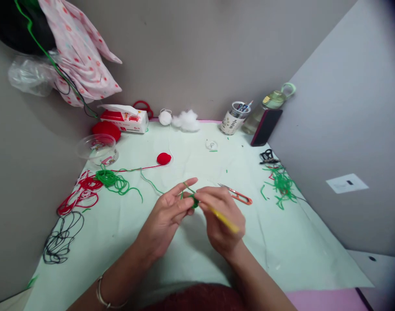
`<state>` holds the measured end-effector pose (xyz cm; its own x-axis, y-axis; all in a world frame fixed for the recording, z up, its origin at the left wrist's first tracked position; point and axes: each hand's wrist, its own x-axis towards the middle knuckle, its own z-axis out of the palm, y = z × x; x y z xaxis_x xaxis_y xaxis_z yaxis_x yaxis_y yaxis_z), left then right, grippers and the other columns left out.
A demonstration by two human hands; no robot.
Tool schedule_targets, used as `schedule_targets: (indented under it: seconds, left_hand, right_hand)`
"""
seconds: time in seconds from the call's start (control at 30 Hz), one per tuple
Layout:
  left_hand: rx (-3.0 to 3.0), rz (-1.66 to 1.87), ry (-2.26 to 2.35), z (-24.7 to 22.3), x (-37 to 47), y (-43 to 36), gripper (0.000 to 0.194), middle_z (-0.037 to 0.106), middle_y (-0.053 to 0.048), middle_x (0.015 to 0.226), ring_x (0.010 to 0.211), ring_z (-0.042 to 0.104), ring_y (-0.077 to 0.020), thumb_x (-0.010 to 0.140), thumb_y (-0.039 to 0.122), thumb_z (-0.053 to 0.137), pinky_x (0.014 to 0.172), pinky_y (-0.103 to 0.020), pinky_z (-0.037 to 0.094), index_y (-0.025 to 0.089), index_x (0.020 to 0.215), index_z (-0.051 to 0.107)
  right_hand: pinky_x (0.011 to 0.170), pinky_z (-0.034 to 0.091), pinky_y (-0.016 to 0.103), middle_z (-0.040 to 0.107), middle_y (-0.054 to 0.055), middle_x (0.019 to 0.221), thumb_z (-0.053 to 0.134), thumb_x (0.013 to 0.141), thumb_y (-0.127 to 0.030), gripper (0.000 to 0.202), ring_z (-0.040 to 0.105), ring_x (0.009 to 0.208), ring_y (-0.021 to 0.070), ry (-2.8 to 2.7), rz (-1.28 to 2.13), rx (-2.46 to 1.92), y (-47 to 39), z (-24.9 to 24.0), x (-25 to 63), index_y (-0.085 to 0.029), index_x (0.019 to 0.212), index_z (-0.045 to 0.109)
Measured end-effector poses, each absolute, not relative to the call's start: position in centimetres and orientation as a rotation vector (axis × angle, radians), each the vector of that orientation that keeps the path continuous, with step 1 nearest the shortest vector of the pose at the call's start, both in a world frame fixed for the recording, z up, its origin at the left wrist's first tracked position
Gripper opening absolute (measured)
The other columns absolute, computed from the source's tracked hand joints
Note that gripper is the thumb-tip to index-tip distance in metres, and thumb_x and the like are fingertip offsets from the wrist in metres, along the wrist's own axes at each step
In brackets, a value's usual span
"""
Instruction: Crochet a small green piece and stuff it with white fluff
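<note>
One yellow handle [224,219], right fingers [208,199] gripping, slants down-right; left fingers [181,206] pinch green yarnwork [195,202].

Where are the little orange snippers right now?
In the head view, the orange snippers lie on the table, just beyond and to the right of the right hand, which holds the yellow hook.

Open pale cloth [301,242] spreads at the lower right. Orange snips [239,196] block the middle right — loose yarn [111,179] crowds the left.
</note>
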<state>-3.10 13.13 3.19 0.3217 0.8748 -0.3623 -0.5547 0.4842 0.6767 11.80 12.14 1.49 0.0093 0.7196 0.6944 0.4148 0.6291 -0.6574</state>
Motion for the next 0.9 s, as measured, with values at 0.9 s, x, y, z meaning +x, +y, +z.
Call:
schedule_targets:
  seconds: [0.9]
  left_hand:
    - [0.713,1.099,0.860,2.7,-3.4,13.1,0.036,0.064,0.000,0.088,0.090,0.056,-0.0152,0.085,0.026,0.081,0.090,-0.029,0.043,0.029,0.120,0.078]
  right_hand:
    - [0.065,0.052,0.030,0.075,0.003,0.088,0.066,0.099,-0.028,0.015,0.062,0.070,0.0144,-1.280,0.961,-0.997,13.2,2.4,12.1,-0.025,0.096,0.081]
